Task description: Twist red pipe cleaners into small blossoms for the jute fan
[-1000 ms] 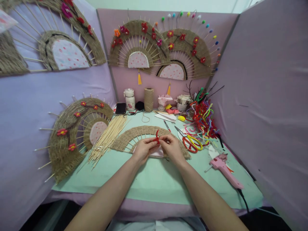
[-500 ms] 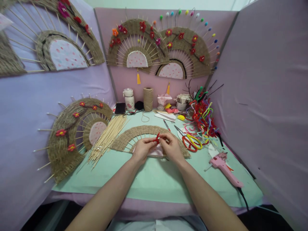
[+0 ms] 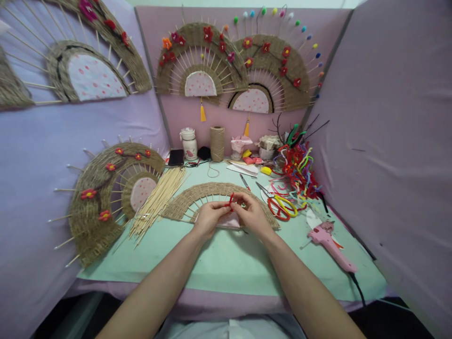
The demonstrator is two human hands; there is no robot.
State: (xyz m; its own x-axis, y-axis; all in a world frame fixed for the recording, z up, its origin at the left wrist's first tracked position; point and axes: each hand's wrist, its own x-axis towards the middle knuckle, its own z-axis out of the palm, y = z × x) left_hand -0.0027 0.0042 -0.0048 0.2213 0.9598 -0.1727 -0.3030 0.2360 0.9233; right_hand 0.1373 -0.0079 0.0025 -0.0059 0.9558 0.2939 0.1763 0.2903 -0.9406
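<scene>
Between my fingertips is a small red pipe cleaner (image 3: 231, 199), bent into a shape that is too small to make out fully. My left hand (image 3: 209, 217) pinches it from the left, and my right hand (image 3: 251, 213) pinches it from the right. Both hands are raised over a woven twine fan (image 3: 192, 195) that lies flat on the table. Thin sticks radiate across its open band. A pale pink half-round piece at its base is partly covered by my hands.
Left of the fan lies a pile of thin wooden sticks (image 3: 157, 202). Scissors (image 3: 282, 207), a pink glue gun (image 3: 332, 245) and a heap of coloured pipe cleaners (image 3: 300, 172) occupy the right. A twine spool (image 3: 217, 143) and white bottle (image 3: 189, 143) stand behind. A decorated fan (image 3: 102, 197) leans left.
The red pipe cleaner has turned slightly between my fingers, and a curved end now stands up. My hands stay in nearly the same place; the camera view has shifted a little.
</scene>
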